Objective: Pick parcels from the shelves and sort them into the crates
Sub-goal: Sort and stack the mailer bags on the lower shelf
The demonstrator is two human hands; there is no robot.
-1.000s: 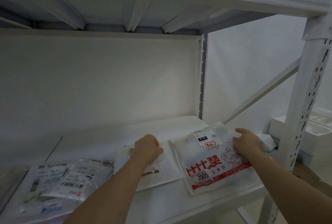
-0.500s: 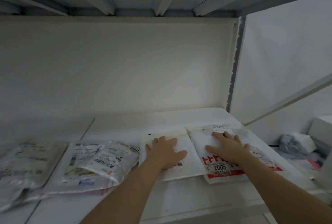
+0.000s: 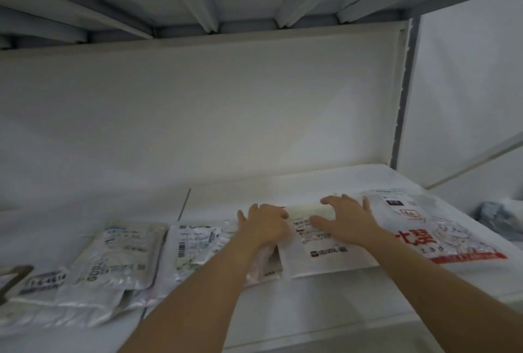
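We are facing a white metal shelf (image 3: 325, 182) at chest height, with parcels lying flat along its front edge. Farthest right is resting a large white bag with red print (image 3: 441, 236); our right hand has come off it in the last half second. Both hands are now meeting on the white padded mailer (image 3: 325, 250) in the middle. Left of it are lying clear plastic parcels (image 3: 195, 248) with barcode labels. Our right hand (image 3: 345, 219) is spreading open, fingers flat on the mailer. Our left hand (image 3: 263, 225) is curling loosely at its left edge, gripping nothing yet. We seem to be choosing this mailer next. No crates are in view.
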